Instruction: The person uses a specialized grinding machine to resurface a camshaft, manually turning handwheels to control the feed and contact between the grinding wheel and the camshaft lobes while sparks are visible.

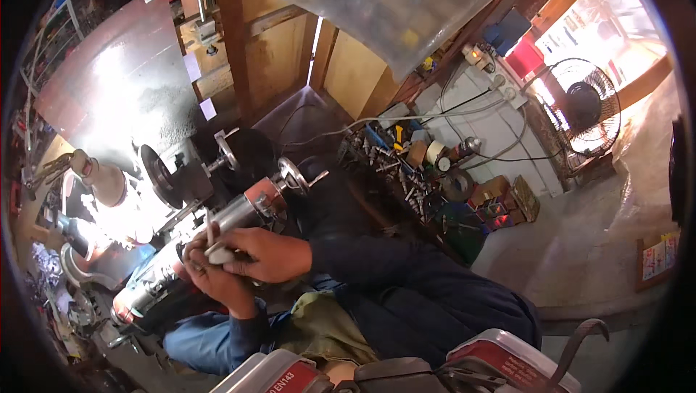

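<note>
Rod (pixel 210 229), pale and slim, points away from us, gripped at its near end between our left hand (pixel 217 281) and right hand (pixel 272 254).

The person wears dark-blue sleeves (pixel 413 277) and an olive-green garment (pixel 326 324).

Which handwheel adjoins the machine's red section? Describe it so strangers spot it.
Beyond the right hand lies a steel cylinder. Follow it rightward to the red section, beside the handwheel. It is shiny, with a handle jutting right, unlike the dark disc to its left.
</note>
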`<state>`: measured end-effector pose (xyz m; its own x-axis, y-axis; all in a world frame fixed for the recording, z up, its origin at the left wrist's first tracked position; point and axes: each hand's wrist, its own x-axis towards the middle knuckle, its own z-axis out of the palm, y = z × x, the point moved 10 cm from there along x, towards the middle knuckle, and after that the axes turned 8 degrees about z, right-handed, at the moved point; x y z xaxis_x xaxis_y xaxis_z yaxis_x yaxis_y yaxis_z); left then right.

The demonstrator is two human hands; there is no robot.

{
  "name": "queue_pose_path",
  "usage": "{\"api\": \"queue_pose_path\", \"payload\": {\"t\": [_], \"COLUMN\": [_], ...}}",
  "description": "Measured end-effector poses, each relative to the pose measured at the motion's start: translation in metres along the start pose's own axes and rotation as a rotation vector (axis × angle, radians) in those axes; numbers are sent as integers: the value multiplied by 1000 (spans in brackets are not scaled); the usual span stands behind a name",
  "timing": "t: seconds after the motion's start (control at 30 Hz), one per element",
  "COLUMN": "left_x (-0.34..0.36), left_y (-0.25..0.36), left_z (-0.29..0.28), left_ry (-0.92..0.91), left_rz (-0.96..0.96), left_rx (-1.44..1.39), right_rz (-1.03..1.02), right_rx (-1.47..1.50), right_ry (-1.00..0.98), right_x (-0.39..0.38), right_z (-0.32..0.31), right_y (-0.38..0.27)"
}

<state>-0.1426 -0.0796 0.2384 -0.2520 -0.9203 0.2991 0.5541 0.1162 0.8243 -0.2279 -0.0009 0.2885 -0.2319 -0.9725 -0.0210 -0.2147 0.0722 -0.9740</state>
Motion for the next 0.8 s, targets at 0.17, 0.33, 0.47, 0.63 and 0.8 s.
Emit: {"api": "queue_pose_path", "payload": {"t": [0.17, 0.33, 0.47, 0.63, 0.8], "left_x": [39, 54, 72, 68, 82], "left_y": [11, 29, 10, -24, -58], "left_z": [-40, -5, 0, -23, -77], "left_ry": [88, -389, -446, 110, 497], "left_rz": [-58, 100, -23, -134, -197], "left_rx": [339, 494, 434, -172, -35], "right_rz": [-146, -306, -262, -129, -173], "right_rx": [92, -302, -427, -460, -385], "right_ry": [263, 121, 227, 270, -27], "right_x": [11, 40, 58, 100, 134], "right_z": [-22, 8, 5, 3, 33], "right_y": [2, -27, -11, -1, -2]}}
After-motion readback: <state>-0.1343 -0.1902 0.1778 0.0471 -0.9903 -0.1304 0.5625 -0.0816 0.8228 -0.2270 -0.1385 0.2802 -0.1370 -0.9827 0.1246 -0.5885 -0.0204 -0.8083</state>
